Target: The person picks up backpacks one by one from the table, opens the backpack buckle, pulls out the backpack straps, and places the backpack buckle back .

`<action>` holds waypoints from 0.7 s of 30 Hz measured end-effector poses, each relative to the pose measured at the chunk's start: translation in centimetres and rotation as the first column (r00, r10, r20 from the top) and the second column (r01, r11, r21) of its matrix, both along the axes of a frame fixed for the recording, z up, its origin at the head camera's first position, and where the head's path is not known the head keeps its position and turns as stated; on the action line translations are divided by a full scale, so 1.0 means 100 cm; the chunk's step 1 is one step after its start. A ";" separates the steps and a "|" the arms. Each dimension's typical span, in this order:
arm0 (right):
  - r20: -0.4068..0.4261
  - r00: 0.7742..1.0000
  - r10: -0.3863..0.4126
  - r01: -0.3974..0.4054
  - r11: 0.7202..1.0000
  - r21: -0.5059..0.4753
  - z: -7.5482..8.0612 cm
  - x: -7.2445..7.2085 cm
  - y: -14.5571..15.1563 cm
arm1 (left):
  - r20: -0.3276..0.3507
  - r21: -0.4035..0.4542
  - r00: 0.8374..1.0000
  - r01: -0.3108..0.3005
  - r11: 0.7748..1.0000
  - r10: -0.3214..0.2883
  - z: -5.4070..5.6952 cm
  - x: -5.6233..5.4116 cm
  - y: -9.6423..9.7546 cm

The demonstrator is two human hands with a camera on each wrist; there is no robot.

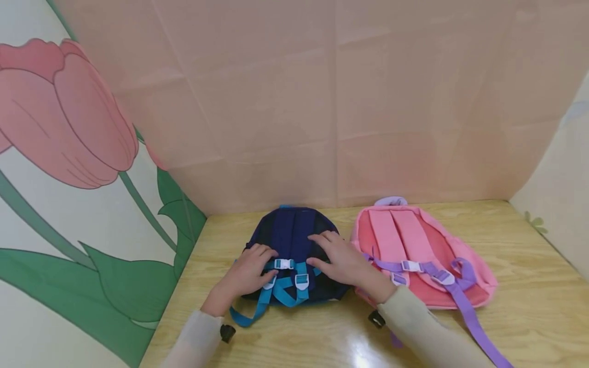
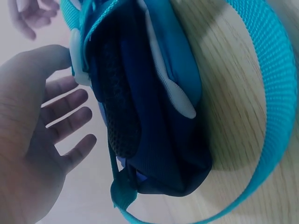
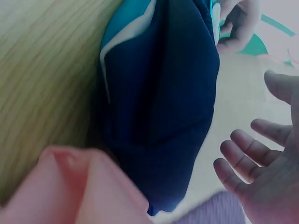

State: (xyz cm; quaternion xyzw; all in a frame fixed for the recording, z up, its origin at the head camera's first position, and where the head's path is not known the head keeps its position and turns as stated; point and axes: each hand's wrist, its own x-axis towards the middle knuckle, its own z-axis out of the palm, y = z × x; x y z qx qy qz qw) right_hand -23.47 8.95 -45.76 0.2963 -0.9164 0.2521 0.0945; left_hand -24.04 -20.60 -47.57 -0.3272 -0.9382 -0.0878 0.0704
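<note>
A small navy backpack lies on the table with its shoulder-strap side up. Turquoise straps cross its lower part, joined by a white chest buckle. Over its left side is my left hand, fingers spread; in the left wrist view the thumb tip meets a white plastic strap fitting. My right hand hovers at the right side of the bag, fingers apart and relaxed. In the right wrist view a gap shows between that hand and the navy side panel.
To the right lies a pink backpack with purple straps, one trailing toward the table's front. The wooden table meets a tan backdrop behind. A tulip-printed panel stands at the left.
</note>
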 end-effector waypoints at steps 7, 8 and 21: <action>0.060 0.998 0.019 -0.018 1.000 -0.023 -0.004 -0.002 -0.014 | 0.005 -0.007 1.000 -0.006 1.000 0.006 -0.001 -0.001 0.004; 0.060 0.998 0.028 -0.027 0.999 -0.030 -0.004 -0.003 -0.016 | 0.007 -0.005 1.000 -0.006 1.000 0.006 -0.001 -0.001 0.004; 0.092 0.990 0.107 -0.100 0.992 -0.080 -0.016 -0.008 -0.041 | 0.020 -0.006 1.000 0.004 1.000 -0.004 -0.002 -0.001 0.007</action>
